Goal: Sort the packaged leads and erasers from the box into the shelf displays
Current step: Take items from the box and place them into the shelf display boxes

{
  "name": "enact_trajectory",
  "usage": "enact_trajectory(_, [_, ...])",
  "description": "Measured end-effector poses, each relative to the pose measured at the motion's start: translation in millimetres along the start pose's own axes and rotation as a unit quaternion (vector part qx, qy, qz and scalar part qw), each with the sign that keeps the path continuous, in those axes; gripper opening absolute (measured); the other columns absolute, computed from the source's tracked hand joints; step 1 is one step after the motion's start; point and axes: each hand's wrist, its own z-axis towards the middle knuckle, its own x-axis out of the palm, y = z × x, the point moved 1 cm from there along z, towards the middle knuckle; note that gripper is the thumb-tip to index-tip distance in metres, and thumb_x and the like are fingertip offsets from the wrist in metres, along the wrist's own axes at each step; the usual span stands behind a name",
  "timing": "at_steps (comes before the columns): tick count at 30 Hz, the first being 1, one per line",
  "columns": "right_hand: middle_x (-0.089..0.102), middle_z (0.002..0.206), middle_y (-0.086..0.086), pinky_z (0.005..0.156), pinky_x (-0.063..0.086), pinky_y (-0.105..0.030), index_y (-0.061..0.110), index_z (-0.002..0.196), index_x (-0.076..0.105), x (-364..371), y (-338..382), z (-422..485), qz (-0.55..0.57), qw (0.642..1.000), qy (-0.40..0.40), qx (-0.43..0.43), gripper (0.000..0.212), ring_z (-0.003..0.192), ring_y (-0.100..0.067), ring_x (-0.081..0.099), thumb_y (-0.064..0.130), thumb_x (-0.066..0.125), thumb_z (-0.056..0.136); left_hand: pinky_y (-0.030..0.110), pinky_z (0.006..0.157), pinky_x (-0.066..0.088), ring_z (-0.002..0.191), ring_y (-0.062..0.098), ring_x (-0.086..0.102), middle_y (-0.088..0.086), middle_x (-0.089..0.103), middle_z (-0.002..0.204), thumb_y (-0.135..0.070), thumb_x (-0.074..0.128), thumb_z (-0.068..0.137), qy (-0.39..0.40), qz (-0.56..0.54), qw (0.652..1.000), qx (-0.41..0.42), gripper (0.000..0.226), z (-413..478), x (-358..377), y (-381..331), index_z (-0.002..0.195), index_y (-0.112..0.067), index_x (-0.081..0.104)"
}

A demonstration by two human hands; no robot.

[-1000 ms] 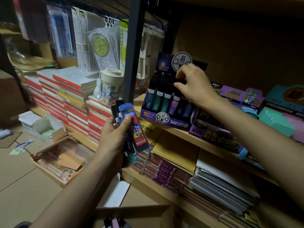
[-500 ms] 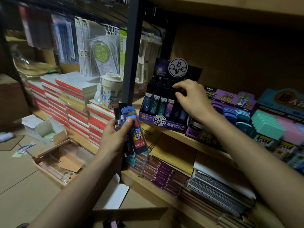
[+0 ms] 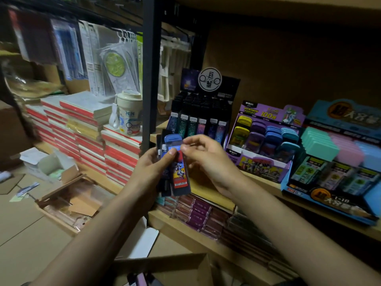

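Left hand [image 3: 151, 172] grips a fanned stack of slim dark lead packs [image 3: 172, 168], thumb pressed on the blue-capped front one. Right hand [image 3: 208, 159] half-curled, fingertips seemingly pinching that pack's top edge. Both hover before the wooden shelf's [image 3: 266, 182] front edge, below the black lead display box [image 3: 202, 112].

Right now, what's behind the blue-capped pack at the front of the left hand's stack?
Behind the blue-capped pack, the left hand holds several darker packs fanned out; only their top and bottom edges show. Their count and labels are hidden by the front pack and the fingers.
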Motion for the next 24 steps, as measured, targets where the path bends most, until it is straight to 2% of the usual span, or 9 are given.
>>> enact_trajectory(4, [0.058,0.092,-0.013,0.056,0.047,-0.015,0.003,0.115,0.057,-21.8,-2.0,-11.3,-0.008,1.0,-0.004,0.003,0.028,0.075,-0.013,0.057,0.001,0.06,0.087,0.034,0.065,0.058,0.083,0.019,0.072,0.006,0.072,0.097,-0.035,0.061,0.078,0.048,0.019,0.999,-0.011,0.043,-2.5,13.4,11.6,0.117,-0.017,0.056])
enact_trajectory(8, [0.057,0.091,-0.012,0.055,0.048,-0.014,0.011,0.103,0.06,-47.4,-4.6,-23.6,-0.048,0.998,-0.045,-0.019,0.019,0.074,-0.011,0.056,0.0,0.059,0.088,0.029,0.063,0.051,0.075,0.016,0.068,-0.001,0.071,0.083,-0.034,0.049,0.092,0.043,0.029,0.999,0.002,0.02,-2.6,34.7,27.4,0.105,-0.02,0.056])
enact_trajectory(11, [0.058,0.091,-0.012,0.052,0.049,-0.015,0.009,0.102,0.059,-88.8,1.6,-30.4,-0.019,0.991,-0.128,-0.031,0.017,0.07,-0.011,0.057,0.0,0.058,0.088,0.025,0.062,0.042,0.065,0.006,0.056,-0.007,0.063,0.073,-0.028,0.043,0.098,0.022,0.027,0.999,0.026,0.017,2.9,43.2,32.3,0.096,-0.019,0.057])
enact_trajectory(14, [0.061,0.086,0.0,0.059,0.053,-0.02,0.025,0.087,0.056,-132.8,8.8,-35.0,-0.129,0.957,-0.242,-0.095,0.023,0.075,-0.008,0.06,0.002,0.061,0.086,0.024,0.062,0.043,0.064,0.003,0.058,-0.008,0.064,0.077,-0.03,0.045,0.096,0.045,0.038,0.998,0.024,0.018,6.0,46.3,38.5,0.099,-0.019,0.059])
enact_trajectory(16, [0.061,0.083,0.006,0.053,0.047,-0.014,0.028,0.083,0.053,-152.4,10.0,-36.1,-0.185,0.931,-0.288,-0.125,0.025,0.065,0.001,0.06,0.005,0.062,0.087,0.024,0.062,0.043,0.065,0.004,0.059,-0.009,0.066,0.077,-0.031,0.047,0.093,0.063,0.032,0.997,0.02,0.02,7.4,49.2,43.6,0.103,-0.019,0.059])
enact_trajectory(18, [0.061,0.084,0.01,0.053,0.045,-0.01,0.029,0.088,0.052,-164.2,6.6,-34.7,-0.221,0.912,-0.314,-0.144,0.023,0.064,0.005,0.06,0.008,0.061,0.088,0.026,0.063,0.042,0.065,0.004,0.059,-0.008,0.067,0.077,-0.035,0.05,0.088,0.071,0.03,0.997,0.019,0.024,9.7,50.9,47.8,0.103,-0.019,0.06])
enact_trajectory(20, [0.058,0.087,0.012,0.063,0.047,-0.016,0.024,0.099,0.052,-171.9,4.5,-33.6,-0.253,0.893,-0.337,-0.158,0.02,0.071,0.001,0.06,0.01,0.061,0.088,0.028,0.063,0.041,0.065,0.004,0.06,-0.008,0.067,0.077,-0.038,0.052,0.082,0.071,0.024,0.997,0.017,0.024,12.5,50.3,51.2,0.098,-0.023,0.062])
enact_trajectory(22, [0.055,0.089,0.011,0.067,0.048,-0.021,0.026,0.114,0.05,-177.0,7.0,-35.3,-0.269,0.88,-0.348,-0.177,0.032,0.074,-0.002,0.058,0.01,0.06,0.089,0.029,0.062,0.041,0.065,0.004,0.061,-0.008,0.068,0.078,-0.039,0.053,0.081,0.068,0.018,0.997,0.012,0.02,15.2,48.0,54.5,0.091,-0.029,0.066])
enact_trajectory(24, [0.052,0.09,0.012,0.066,0.048,-0.014,0.032,0.126,0.044,-180.9,11.0,-38.8,-0.288,0.87,-0.348,-0.197,0.046,0.076,0.001,0.056,0.008,0.058,0.09,0.03,0.062,0.041,0.066,0.005,0.061,-0.009,0.068,0.079,-0.04,0.054,0.081,0.069,0.015,0.997,0.01,0.017,16.5,45.5,56.4,0.084,-0.035,0.069])
